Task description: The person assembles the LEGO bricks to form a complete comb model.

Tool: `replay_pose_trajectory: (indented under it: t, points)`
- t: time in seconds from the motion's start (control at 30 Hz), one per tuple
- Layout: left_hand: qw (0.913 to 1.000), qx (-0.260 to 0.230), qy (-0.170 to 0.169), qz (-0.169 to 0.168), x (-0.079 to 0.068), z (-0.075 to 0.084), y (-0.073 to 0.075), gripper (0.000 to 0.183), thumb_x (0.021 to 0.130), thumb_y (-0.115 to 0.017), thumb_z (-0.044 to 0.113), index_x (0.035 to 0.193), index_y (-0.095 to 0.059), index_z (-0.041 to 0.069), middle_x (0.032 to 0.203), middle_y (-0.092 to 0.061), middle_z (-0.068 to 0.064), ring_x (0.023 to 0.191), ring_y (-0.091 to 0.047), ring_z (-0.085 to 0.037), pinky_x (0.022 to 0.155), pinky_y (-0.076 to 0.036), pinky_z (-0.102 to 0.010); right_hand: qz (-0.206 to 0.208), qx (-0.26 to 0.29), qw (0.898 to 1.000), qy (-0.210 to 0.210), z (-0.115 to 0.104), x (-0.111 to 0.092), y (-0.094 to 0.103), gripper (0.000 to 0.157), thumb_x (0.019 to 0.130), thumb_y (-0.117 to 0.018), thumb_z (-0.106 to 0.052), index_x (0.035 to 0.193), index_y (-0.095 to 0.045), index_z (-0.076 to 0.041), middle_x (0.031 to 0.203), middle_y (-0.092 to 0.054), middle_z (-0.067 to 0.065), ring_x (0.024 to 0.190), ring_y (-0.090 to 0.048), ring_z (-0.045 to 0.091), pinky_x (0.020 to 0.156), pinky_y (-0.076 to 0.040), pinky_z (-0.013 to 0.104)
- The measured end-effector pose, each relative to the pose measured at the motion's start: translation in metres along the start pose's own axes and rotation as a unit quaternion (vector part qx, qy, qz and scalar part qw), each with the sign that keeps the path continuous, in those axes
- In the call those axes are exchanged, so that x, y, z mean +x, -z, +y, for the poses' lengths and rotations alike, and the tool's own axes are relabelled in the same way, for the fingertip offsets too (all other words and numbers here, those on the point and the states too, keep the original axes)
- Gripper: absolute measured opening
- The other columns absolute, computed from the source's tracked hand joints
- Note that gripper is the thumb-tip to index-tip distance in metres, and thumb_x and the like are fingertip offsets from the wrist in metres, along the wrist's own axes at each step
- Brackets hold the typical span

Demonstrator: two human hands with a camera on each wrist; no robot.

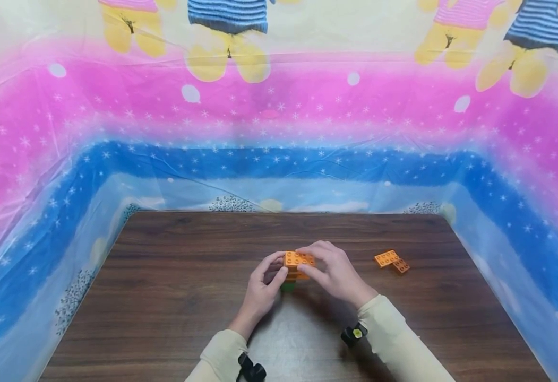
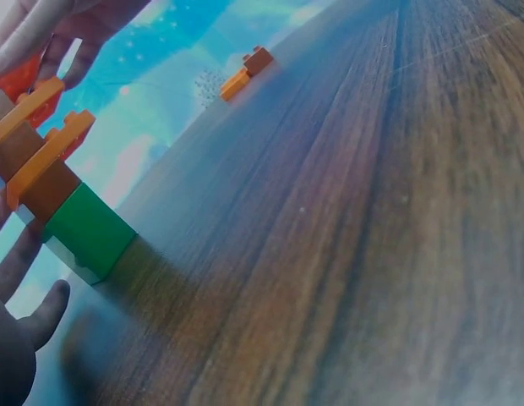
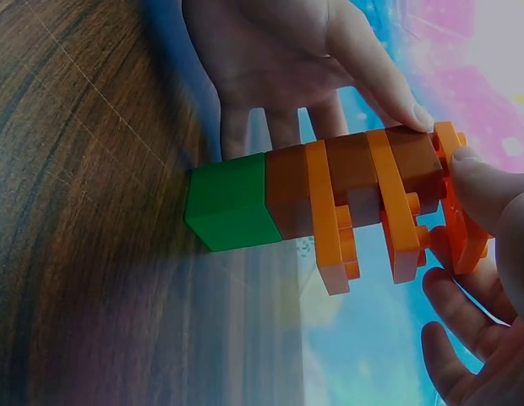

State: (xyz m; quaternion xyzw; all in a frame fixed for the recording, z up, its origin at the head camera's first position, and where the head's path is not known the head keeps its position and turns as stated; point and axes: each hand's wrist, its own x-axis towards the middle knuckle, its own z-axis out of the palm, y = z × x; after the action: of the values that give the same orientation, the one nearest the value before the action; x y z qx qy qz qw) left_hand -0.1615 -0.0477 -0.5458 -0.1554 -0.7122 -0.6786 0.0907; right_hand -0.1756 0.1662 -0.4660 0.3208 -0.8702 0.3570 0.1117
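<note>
A tower of toy building bricks stands upright on the table. Its base is a green brick [image 3: 232, 203], and above that brown bricks [image 3: 351, 161] alternate with orange plates [image 3: 325, 220] that jut out to one side. My left hand [image 1: 261, 286] holds the upper tower from the left, its thumb on the top brown brick and its other fingers behind. At the top, my right hand [image 1: 338, 273] pinches the uppermost orange plate [image 1: 293, 258] between thumb and fingers. Whether that plate is fully pressed down, I cannot tell.
To the right on the brown wooden table [image 1: 188, 254] lie a loose orange plate [image 1: 386, 258] and a smaller brown brick [image 1: 401, 266], touching or nearly so. A patterned pink and blue cloth [image 1: 279, 164] hangs around the table's back and sides.
</note>
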Motion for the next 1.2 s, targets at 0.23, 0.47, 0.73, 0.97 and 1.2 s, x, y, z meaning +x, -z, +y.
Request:
replay_pose_trajectory:
  t: [0.23, 0.47, 0.73, 0.97, 1.2]
  points:
    - [1.0000, -0.002, 0.002, -0.004, 0.0004, 0.0010, 0.0000, 0.035, 0.105, -0.066, 0.015, 0.140, -0.064, 0.017, 0.126, -0.068, -0.009, 0.120, -0.066, -0.030, 0.102, -0.052, -0.053, -0.006, -0.003, 1.000, 0.001, -0.0008, 0.0014, 0.0016, 0.033, 0.099, -0.076, -0.027, 0.130, -0.073, -0.015, 0.115, -0.071, -0.004, 0.107, -0.063, 0.013, 0.087, -0.057, 0.039]
    - [0.9999, -0.008, -0.013, -0.005, 0.0010, 0.0001, 0.0005, 0.036, 0.105, -0.065, 0.013, 0.140, -0.063, 0.015, 0.127, -0.068, -0.011, 0.119, -0.066, -0.030, 0.102, -0.053, -0.052, -0.008, -0.002, 1.000, 0.003, -0.0020, 0.0027, 0.0019, 0.033, 0.099, -0.076, -0.025, 0.129, -0.074, -0.013, 0.113, -0.071, -0.004, 0.105, -0.062, 0.013, 0.084, -0.057, 0.040]
    - [0.9999, -0.003, -0.013, -0.004, 0.0006, 0.0001, 0.0007, 0.035, 0.105, -0.064, 0.014, 0.140, -0.063, 0.015, 0.125, -0.068, -0.010, 0.118, -0.067, -0.029, 0.102, -0.052, -0.053, -0.013, 0.002, 1.000, -0.007, -0.0044, 0.0034, 0.0024, 0.032, 0.098, -0.077, -0.024, 0.129, -0.074, -0.014, 0.113, -0.071, -0.003, 0.105, -0.062, 0.013, 0.084, -0.058, 0.041]
    - [1.0000, -0.004, -0.008, 0.000, -0.0006, 0.0007, 0.0000, 0.037, 0.104, -0.064, 0.011, 0.141, -0.062, 0.014, 0.126, -0.068, -0.010, 0.119, -0.066, -0.029, 0.103, -0.052, -0.053, -0.015, 0.001, 1.000, -0.014, -0.0049, 0.0027, 0.0014, 0.033, 0.098, -0.077, -0.024, 0.129, -0.073, -0.014, 0.114, -0.070, -0.003, 0.107, -0.063, 0.013, 0.087, -0.058, 0.040]
    - [0.9993, -0.012, -0.035, 0.005, 0.0030, 0.0080, 0.0001, 0.043, 0.101, -0.066, 0.004, 0.143, -0.061, 0.011, 0.127, -0.067, -0.014, 0.118, -0.066, -0.033, 0.101, -0.054, -0.052, -0.011, 0.000, 1.000, -0.008, -0.0044, 0.0033, 0.0018, 0.033, 0.098, -0.077, -0.024, 0.129, -0.074, -0.014, 0.114, -0.071, -0.003, 0.108, -0.063, 0.013, 0.087, -0.058, 0.040]
